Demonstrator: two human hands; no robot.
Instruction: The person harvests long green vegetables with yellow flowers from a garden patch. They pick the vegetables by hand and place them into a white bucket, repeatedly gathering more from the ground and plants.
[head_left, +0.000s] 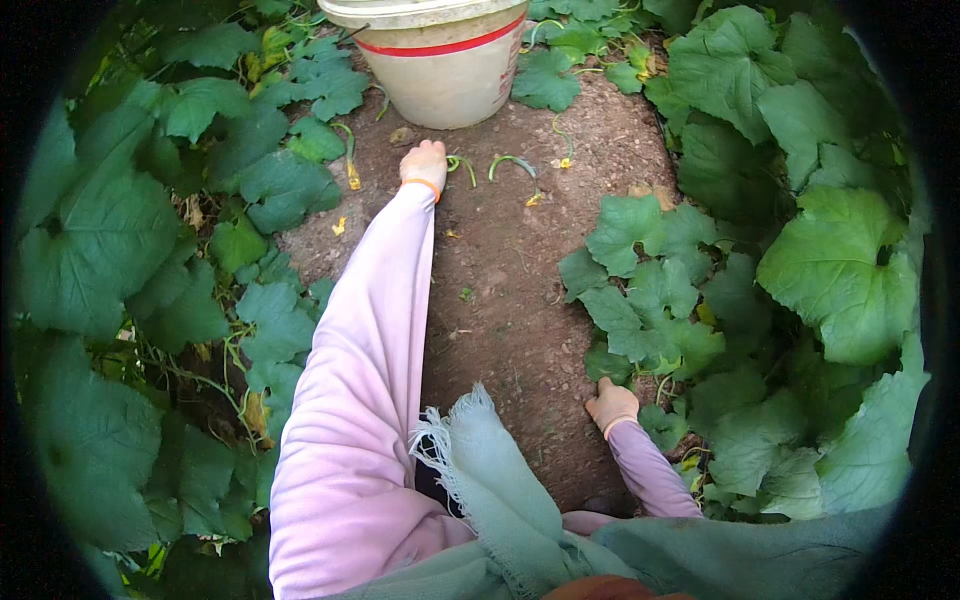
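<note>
My left hand (425, 161), in a pale glove with an orange cuff, reaches far forward to the soil just in front of a white plastic bucket (442, 82). A thin, curled green piece (463, 166) shows at its right side; whether the fingers grip it is hidden. To the right on the soil lies a slender curved green young fruit (516, 163) with a withered yellow flower at its tip. My right hand (613, 405), gloved too, is low at the edge of a clump of broad green vine leaves (649, 300). Its fingertips are partly hidden there.
The bucket has a red band and a wire handle. More slender pieces with yellow flowers lie on the soil, one at left (350, 157) and one at right (562, 142). Leafy vines (97, 217) border both sides of the dirt strip (502, 322). A fringed green scarf (495, 472) hangs below me.
</note>
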